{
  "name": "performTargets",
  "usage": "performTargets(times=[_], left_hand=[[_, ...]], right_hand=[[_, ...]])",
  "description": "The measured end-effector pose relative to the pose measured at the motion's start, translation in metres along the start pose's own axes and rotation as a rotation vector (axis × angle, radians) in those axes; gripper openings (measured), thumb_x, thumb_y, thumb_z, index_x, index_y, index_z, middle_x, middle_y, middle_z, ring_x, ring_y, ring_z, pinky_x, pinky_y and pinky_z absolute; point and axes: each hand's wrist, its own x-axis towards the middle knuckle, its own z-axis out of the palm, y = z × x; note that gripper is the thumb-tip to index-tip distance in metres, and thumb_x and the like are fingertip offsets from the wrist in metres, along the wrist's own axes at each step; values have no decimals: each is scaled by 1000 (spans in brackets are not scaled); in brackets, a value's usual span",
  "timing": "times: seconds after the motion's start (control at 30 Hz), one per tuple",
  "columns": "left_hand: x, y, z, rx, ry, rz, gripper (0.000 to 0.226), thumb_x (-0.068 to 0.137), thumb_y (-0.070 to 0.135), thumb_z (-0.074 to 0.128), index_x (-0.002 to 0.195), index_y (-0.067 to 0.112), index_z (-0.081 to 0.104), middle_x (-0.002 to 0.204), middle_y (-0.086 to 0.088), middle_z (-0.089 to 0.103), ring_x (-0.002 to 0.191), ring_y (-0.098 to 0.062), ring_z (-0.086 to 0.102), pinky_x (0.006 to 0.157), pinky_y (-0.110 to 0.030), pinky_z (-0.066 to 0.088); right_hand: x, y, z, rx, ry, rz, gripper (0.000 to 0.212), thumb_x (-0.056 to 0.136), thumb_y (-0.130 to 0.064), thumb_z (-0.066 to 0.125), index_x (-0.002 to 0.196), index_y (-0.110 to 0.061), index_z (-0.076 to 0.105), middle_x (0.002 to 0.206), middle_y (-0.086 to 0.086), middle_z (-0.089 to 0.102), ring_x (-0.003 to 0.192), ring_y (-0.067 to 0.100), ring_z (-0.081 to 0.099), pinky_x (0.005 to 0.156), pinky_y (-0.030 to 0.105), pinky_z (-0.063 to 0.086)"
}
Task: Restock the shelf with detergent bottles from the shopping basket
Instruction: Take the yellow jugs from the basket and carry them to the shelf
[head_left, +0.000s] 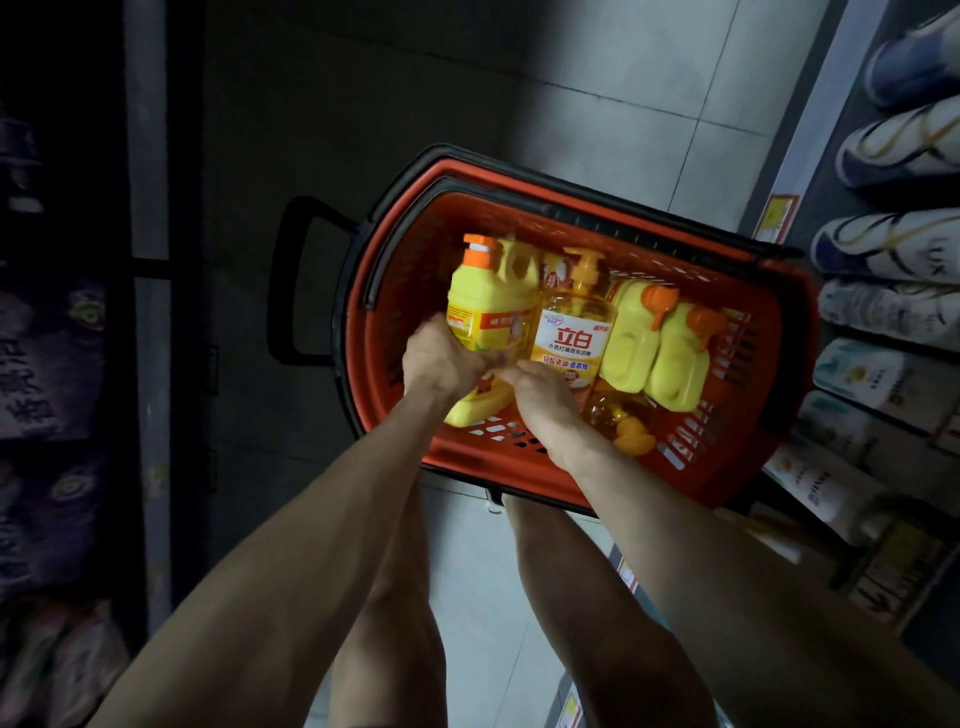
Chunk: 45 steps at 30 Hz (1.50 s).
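Floor: large pale grey square tiles (613, 73) with thin joints, brighter at upper right, dim toward the left. Left side: dark shelving with a grey upright post (148, 156), stocked with purple printed soft packs (47, 364), deep in shadow. Right side: grey shelf ledge (815, 145) carrying a red-and-yellow price label (776, 218); rows of white-and-blue wrapped packs (893, 145) lie on the shelf.

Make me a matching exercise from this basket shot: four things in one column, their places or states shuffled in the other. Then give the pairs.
Things
1. labelled yellow bottle
2. clear amber bottle
3. two orange-capped yellow bottles
4. black handle

Places or states
A. sticks out beyond the rim of the red basket
B. lying side by side in the basket
C. gripped by the left hand
D. lower end under the right hand

Pairs: 1-C, 2-D, 3-B, 4-A
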Motion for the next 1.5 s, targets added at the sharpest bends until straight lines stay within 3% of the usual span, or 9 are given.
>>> performTargets(times=[0.2,0.37,0.53,0.67,0.87,1.03,1.17,1.37,1.5], left_hand=[[-30,26,-10,124,58,-15,68,66,58,91,112,12,71,114,-12,74,106,-38,71,80,-39,54],[-77,24,-43,86,51,58,68,64,68,88,106,17,70,103,-7,76,97,-34,72,77,-36,56],[-135,27,-102,-173,-147,108,51,60,54,98,95,27,73,86,9,79,81,-16,77,77,-40,65],[-174,42,-158,-375,-324,146,49,62,27,102,104,21,78,97,5,83,90,-17,80,86,-47,65],[-230,60,-253,-429,-544,285,52,71,15,93,119,9,74,114,-6,80,106,-26,78,96,-46,60],[-282,64,-314,-438,-564,361,53,74,18,93,122,7,72,117,-10,79,108,-30,77,97,-48,59],[-334,65,-347,-466,-540,407,55,74,22,87,125,9,70,116,-8,79,108,-28,77,95,-45,61],[-395,63,-378,-570,-510,454,57,79,28,82,130,13,62,113,-6,80,102,-26,79,78,-33,65],[-419,70,-397,-632,-532,496,53,86,31,78,134,15,60,117,-6,80,106,-28,78,88,-43,62]], right_hand=[[-31,4,-6,56,21,30,17,99,-41,60,102,-27,69,125,4,67,117,27,62,108,48,49],[-52,5,-24,181,74,32,65,80,-58,53,133,-23,67,139,4,65,130,28,60,114,53,45],[-112,-29,-45,366,111,-32,15,104,-31,61,92,-28,70,101,-4,74,103,21,69,93,40,54],[-167,-53,-60,536,32,-84,11,100,-27,66,106,-21,73,100,-5,80,107,23,71,80,30,52],[-252,-86,-61,715,-163,-172,81,69,-37,88,140,-9,61,130,12,74,122,34,70,106,55,53],[-325,-112,-46,720,-192,-311,68,80,-37,87,137,-8,64,132,18,72,123,39,69,110,64,49],[-391,-137,-36,688,-126,-368,87,65,-51,97,133,-7,66,127,17,75,118,38,72,105,60,54],[-473,-153,-26,670,27,-428,58,79,-38,84,125,-4,72,115,15,79,107,35,77,99,56,59],[-510,-163,-25,608,75,-479,68,74,-48,92,125,-7,73,113,15,80,105,36,78,98,56,59]])
